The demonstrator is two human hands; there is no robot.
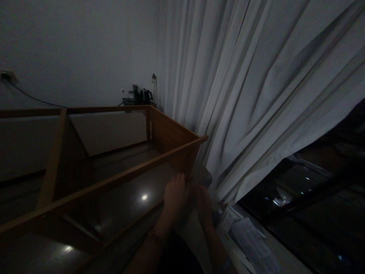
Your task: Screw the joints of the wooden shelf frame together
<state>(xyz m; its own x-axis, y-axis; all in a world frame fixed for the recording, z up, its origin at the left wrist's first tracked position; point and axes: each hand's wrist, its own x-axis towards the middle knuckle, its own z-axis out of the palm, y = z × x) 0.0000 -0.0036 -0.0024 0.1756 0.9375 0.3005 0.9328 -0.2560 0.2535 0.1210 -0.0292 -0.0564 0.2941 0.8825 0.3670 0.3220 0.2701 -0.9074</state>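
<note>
A wooden frame (171,152) with side panels and a cross divider (54,163) spreads across the left and middle of the dim head view. At the lower part of its near right corner, my left hand (176,192) is closed against the corner post (194,156), fingers curled. Just right of it, my right hand (203,203) is also closed, its fingers bent toward the same corner. Whatever lies between the right fingers is hidden by darkness and blur.
Long white curtains (228,83) hang close along the right, beside a dark window (308,198). Folded cloth (253,243) lies low at the right. A black kettle (146,96) stands on a small dark table (128,102) by the back wall. A cable (34,99) runs from the left socket.
</note>
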